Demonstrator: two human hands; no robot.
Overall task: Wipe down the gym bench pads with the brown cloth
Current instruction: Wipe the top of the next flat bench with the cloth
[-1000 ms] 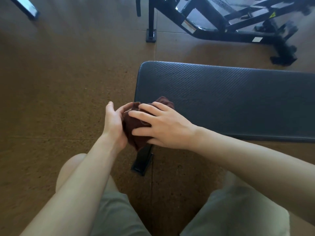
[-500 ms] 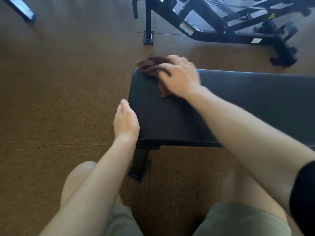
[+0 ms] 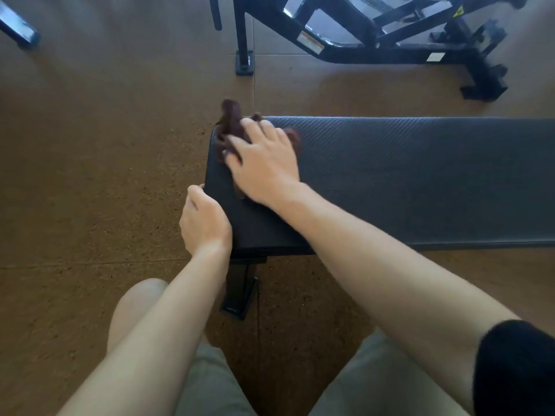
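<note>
I'm seeing the right hand (image 3: 264,163) pressing spread fingers onto the brown cloth (image 3: 231,121) at the bench pad (image 3: 420,181) corner; left hand (image 3: 204,223) is gripping its edge.

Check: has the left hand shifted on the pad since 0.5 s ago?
Yes. The left hand has closed its fingers over the bench pad end edge, where it earlier lay beside it.

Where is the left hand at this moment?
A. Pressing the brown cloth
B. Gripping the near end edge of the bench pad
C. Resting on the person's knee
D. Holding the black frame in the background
B: the left hand curls over the end edge of the bench pad, while the right hand presses the brown cloth.
</note>
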